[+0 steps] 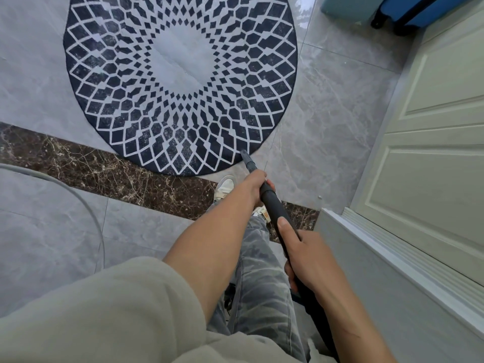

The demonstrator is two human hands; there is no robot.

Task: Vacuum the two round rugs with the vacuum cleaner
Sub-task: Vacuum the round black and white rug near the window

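A loose beige sleeve [91, 310] fills the near corner, pushed up off the left forearm. Beyond it both hands grasp the vacuum wand [275, 208], a dark, stiff tube that slants down toward the round rug [180, 82]. The left hand [254, 187] is the one closer to the rug, with its fingers wrapped round the tube where it narrows. The right hand [311, 258] clasps the tube further back from the rug, thumb laid straight along the top. The nozzle tip [246, 155] sits at the rug's near edge, on or just above the dark border; I cannot tell which.

The rug lies flat on grey tile, and only this one is in view. Its near rim overlaps a dark marble strip [91, 166], where a pale shoe [225, 187] stands just short of the rug. To the left of the rug a grey hose or cable [78, 195] curves across the floor. To its right stands a panelled door [432, 127].

The wand looks rigid and smooth, probably light enough to steer from the front hand while the rear hand carries it. The rug looks thin and soft, so on glossy tile it may slide or ruck. The narrow nozzle could also suck the edge up, so strokes from the middle outward seem safer.
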